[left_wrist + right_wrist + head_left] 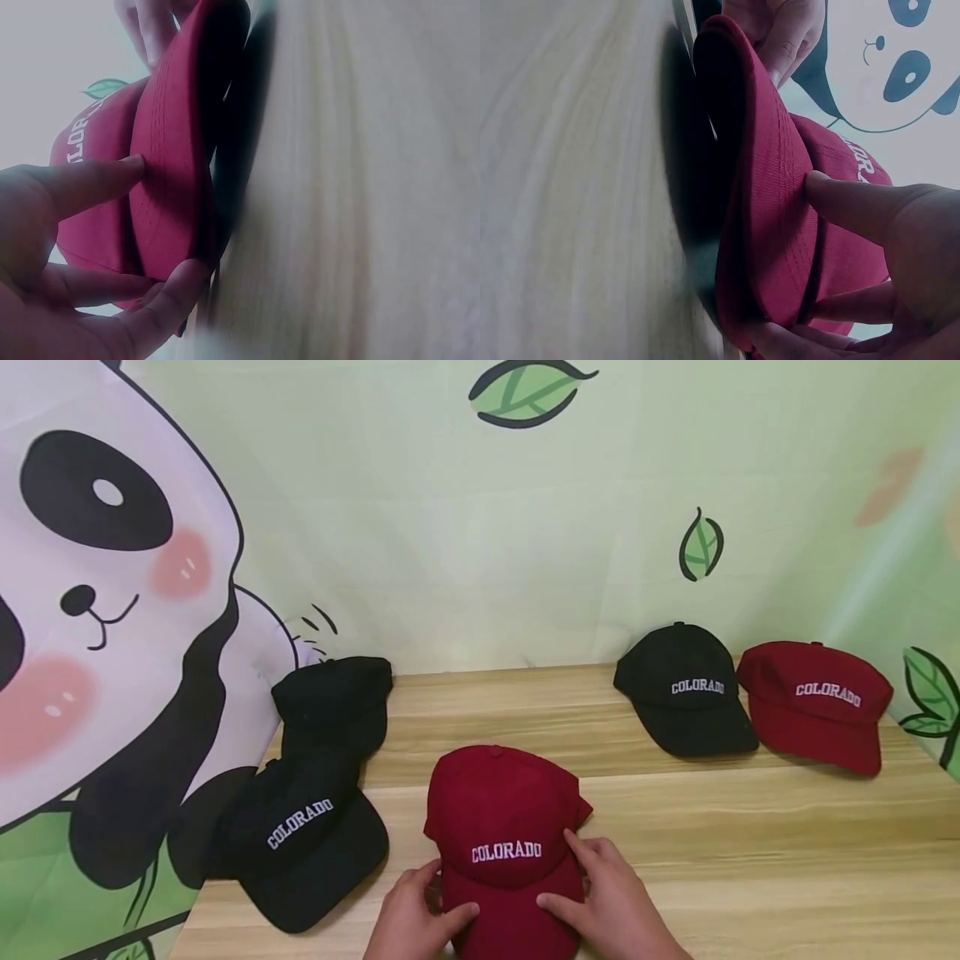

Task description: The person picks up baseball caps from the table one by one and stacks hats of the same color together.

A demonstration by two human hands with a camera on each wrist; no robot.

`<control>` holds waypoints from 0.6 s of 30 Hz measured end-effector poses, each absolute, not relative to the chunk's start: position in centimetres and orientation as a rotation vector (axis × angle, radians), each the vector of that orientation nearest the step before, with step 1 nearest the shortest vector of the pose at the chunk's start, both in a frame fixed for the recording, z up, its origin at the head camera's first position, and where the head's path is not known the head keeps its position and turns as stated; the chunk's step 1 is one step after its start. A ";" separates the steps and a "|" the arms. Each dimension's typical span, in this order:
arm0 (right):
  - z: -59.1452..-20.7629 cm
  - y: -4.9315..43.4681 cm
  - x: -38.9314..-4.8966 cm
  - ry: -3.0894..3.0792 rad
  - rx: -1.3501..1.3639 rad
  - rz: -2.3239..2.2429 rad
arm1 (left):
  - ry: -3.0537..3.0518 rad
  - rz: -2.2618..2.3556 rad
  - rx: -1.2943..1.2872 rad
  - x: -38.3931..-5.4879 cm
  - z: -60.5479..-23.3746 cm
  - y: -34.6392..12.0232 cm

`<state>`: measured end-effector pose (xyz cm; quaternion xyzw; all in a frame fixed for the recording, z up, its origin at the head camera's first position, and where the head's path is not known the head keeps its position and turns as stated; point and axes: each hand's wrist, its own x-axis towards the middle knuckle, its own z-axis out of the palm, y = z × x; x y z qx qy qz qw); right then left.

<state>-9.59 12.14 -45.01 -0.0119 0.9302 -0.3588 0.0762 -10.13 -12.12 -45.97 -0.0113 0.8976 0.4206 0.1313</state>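
Observation:
A dark red baseball cap (501, 814) with white COLORADO lettering sits at the front middle of the table, its brim toward me. My left hand (422, 910) grips the brim's left side, thumb on top and fingers along the edge. On the other side my right hand (611, 893) pinches the brim the same way, its index fingertip up by the crown. Both wrist views show the curved brim (169, 172) between thumb and fingers, with a dark shadow on the wood under it.
Two black caps overlap at the left, the front one (300, 852) lettered and the other (337, 702) behind it. Back right, a black cap (686, 693) touches a red cap (817, 702). A panda-printed cloth (420, 527) hangs behind the wooden table (750, 877).

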 end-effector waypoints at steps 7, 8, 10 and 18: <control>-45.2 12.2 -9.6 2.764 -0.081 -1.038 | 2.583 1.157 -0.015 -10.3 -46.1 -12.4; -45.2 12.2 -9.7 2.765 -0.096 -1.029 | 2.587 1.155 0.006 -10.4 -46.1 -12.5; -45.4 12.2 -9.7 2.774 -0.126 -1.013 | 2.597 1.145 0.048 -10.4 -46.2 -12.6; -45.6 12.2 -10.0 2.790 -0.170 -0.987 | 2.588 1.131 0.090 -10.7 -46.2 -12.9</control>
